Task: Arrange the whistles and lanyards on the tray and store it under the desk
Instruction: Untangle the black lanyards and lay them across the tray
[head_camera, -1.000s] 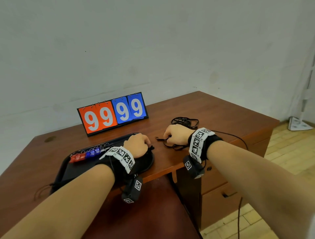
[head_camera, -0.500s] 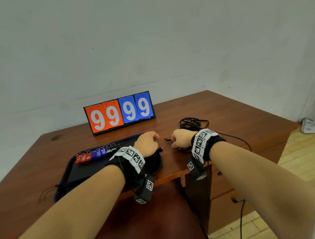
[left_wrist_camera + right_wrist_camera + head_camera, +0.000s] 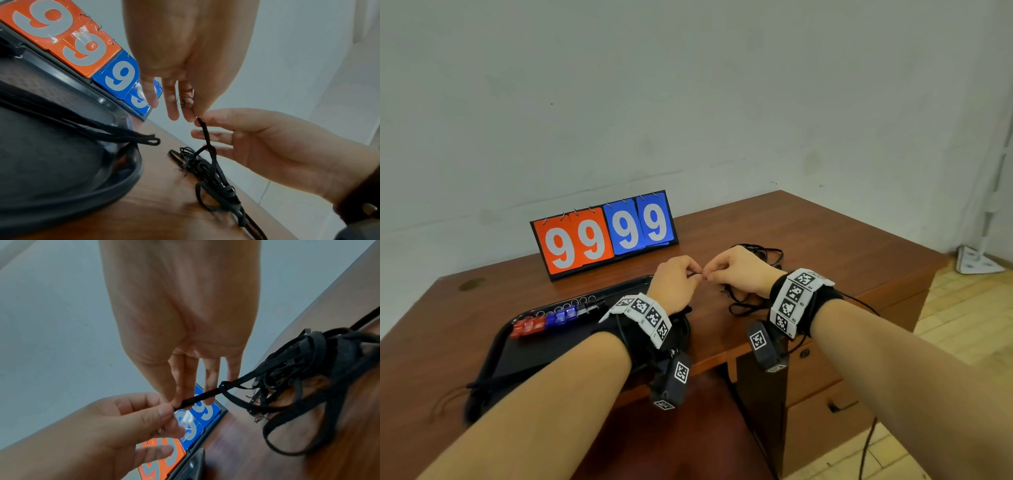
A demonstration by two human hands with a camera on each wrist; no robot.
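My left hand and right hand meet just above the desk, right of the tray. Both pinch the end of one black lanyard between thumb and fingertips. The strand runs down to a tangled pile of black lanyards on the desk by my right hand. The black tray lies at the front left. A row of red, blue and black whistles lines its far side. Several straightened lanyards lie across the tray, their ends over its right rim.
A flip scoreboard showing 99 and 99 stands behind the tray. The desk's drawers are at the right under the top. A dark red chair seat is below the front edge. A thin cable trails off the right side.
My left hand left the tray and my right hand rose from the pile. The two came together, lifting one lanyard end off the desk.
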